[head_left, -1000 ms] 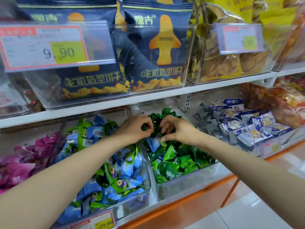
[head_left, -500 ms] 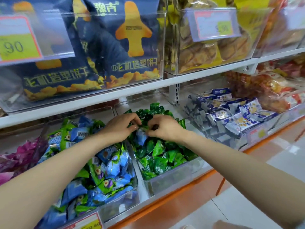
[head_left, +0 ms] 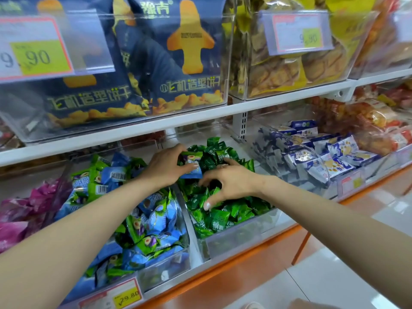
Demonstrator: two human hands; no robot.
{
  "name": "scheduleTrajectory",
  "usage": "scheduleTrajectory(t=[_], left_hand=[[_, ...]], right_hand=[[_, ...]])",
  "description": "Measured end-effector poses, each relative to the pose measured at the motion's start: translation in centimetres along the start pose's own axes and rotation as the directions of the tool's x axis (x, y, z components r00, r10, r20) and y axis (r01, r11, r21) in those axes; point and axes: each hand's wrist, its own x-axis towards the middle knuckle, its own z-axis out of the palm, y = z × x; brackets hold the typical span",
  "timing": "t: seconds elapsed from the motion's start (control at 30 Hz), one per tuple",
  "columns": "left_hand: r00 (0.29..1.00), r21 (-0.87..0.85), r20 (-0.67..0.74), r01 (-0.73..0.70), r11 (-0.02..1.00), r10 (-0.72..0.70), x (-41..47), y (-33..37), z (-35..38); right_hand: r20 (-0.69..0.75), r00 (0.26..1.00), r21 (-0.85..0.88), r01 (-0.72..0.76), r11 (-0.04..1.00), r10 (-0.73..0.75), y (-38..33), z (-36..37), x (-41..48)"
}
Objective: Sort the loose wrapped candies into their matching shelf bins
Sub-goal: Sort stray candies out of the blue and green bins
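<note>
The left hand (head_left: 166, 169) now pinches a crinkly blue candy (head_left: 191, 164) over the clear plastic bin (head_left: 234, 239). Before, both hands sat close together. The right hand (head_left: 231, 181) spreads loose fingers (head_left: 209, 198) on shiny green candies (head_left: 220, 217).

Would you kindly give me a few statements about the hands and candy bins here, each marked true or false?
1. The left hand pinches a blue-and-green candy over the green candies. True.
2. The right hand grips a purple wrapper. False: it rests on the green candies, holding nothing visible.
3. The green-candy bin stands right of the blue-and-green bin. True.
4. The price label on the blue-and-green bin reads 9.90. False: it reads 29.80.
</note>
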Motion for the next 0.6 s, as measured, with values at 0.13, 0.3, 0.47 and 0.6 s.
scheduleTrajectory(t=[0.13,0.3,0.47,0.6], left_hand=[[1.0,0.035,-0.012,0.028,0.999,-0.028,0.4,-0.5,0.0],[0.999,0.033,-0.001,0.039,0.999,-0.039,0.1,-0.7,-0.1],[0.999,0.053,0.012,0.037,0.998,-0.037,0.1,-0.6,-0.1],[0.999,0.035,0.001,0.043,0.998,-0.044,0.1,-0.6,0.0]], right_hand=[[0.082,0.993,-0.189,0.098,0.977,-0.083,0.1,0.2,-0.5],[0.059,0.98,-0.073,0.193,0.979,-0.189,1.2,-0.2,-1.4],[0.088,0.983,0.018,0.158,0.987,-0.159,1.5,-0.2,-1.4],[0.068,0.996,-0.07,0.07,0.995,-0.065,-0.5,-0.1,0.2]])
